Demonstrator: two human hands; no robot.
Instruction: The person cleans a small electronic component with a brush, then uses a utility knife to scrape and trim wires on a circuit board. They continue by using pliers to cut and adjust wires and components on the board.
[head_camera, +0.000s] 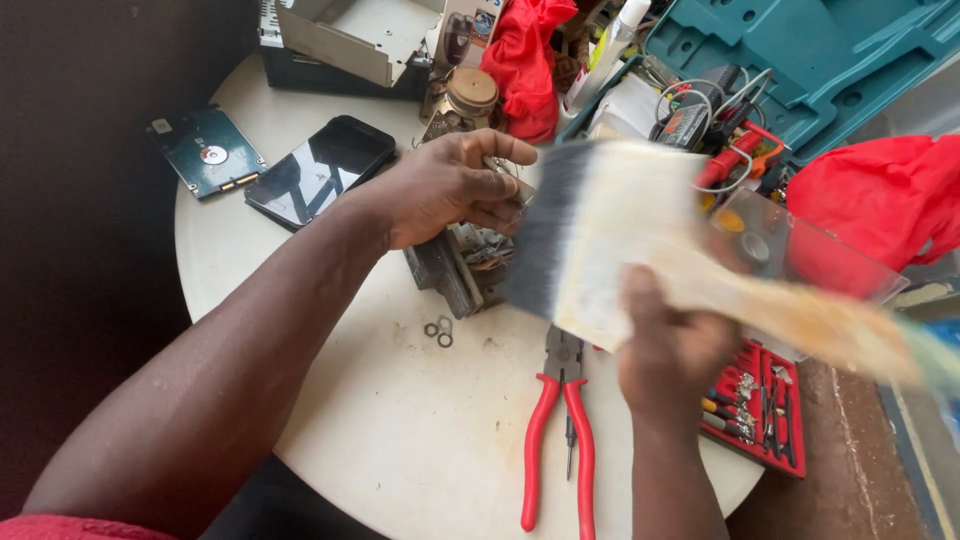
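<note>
My left hand (450, 185) grips a grey metal and electronic part (462, 262) that rests on the round white table (400, 440). In my right hand (675, 345) I hold a wide paintbrush (620, 240) with dark bristles and a pale wooden handle. The brush is blurred by motion and hangs just right of the part, its bristles pointing left toward it. Red-handled pliers (560, 440) lie on the table below the brush.
Two small washers (438, 332) lie by the part. A dark phone (320, 170) and a bare drive board (207, 150) sit at the left. A red bit set (760, 410), a clear box (800, 250), red cloths (880, 195), a teal tool case (800, 55) and a grey metal chassis (350, 40) crowd the right and back.
</note>
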